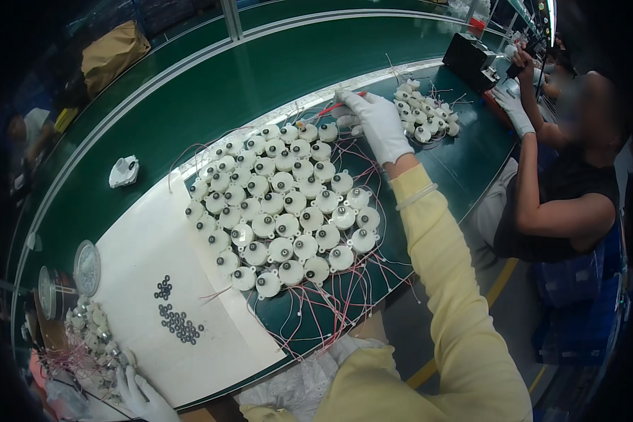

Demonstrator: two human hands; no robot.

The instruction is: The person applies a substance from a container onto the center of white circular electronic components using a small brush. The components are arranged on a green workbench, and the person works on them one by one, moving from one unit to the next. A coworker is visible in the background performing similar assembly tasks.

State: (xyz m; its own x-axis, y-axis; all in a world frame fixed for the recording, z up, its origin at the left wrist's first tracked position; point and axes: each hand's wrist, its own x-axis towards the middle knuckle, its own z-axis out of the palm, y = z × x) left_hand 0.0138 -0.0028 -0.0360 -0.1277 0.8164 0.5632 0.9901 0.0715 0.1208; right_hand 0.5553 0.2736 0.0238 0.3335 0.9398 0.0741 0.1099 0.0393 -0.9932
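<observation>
Evidently, the right hand (pixel 376 126), in a white glove, pinches a thin red stick-like tool (pixel 342 104) between its thumb and fingers, above the far right corner of a large cluster of round off-white parts (pixel 263 226). The tool slants, its lower end pointing left toward those parts. They stand packed in close rows on the dark green desk (pixel 464 151), each with a small dark piece at its middle. Thin red and white wires (pixel 344 295) trail from them, mostly over the near and right sides.

Farther right, just beyond the right hand, lies a smaller pile of off-white parts (pixel 425 116). To the left, a white sheet (pixel 130 260) covers the desk and bears loose dark rings (pixel 183 327).

At the near left, the gloved left hand (pixel 142 395) has its fingers extended beside a heap of wired parts (pixel 95 330); I cannot tell whether it grips any. A clear round lid (pixel 87 269) stands just beyond that heap. At the far right, a co-worker (pixel 563 204) in a dark top reaches a white-gloved hand (pixel 515 109) near a black box-shaped device (pixel 469 62).
</observation>
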